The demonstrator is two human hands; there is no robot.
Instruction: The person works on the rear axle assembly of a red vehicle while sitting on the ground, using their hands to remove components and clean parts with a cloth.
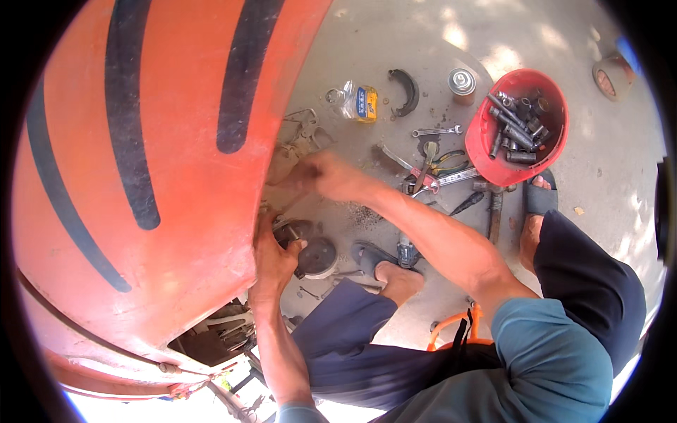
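My left hand (273, 259) is beside the edge of a large orange-red panel (187, 183) with dark stripes. Its thumb points right; the other fingers curl, partly hidden, round something I cannot make out. Farther off, my right hand (333, 178) is closed and smeared by motion, so whatever it grips does not show clearly. A blurred brownish strip lies between the two hands. Past the right hand, a dusty metal assembly (302, 134) shows along the panel's edge. Below the hands rests a round dark drum-like part (317, 256) with a pale rim.
A red helmet (474, 137) holds several sockets. Around it lie a spanner (437, 131), pliers (448, 163), a hammer (496, 215) and a curved brake shoe (405, 93). A spray can (462, 83) and a clear bottle with yellow liquid (366, 106) are farther off. My sandalled feet flank a power tool (407, 252).
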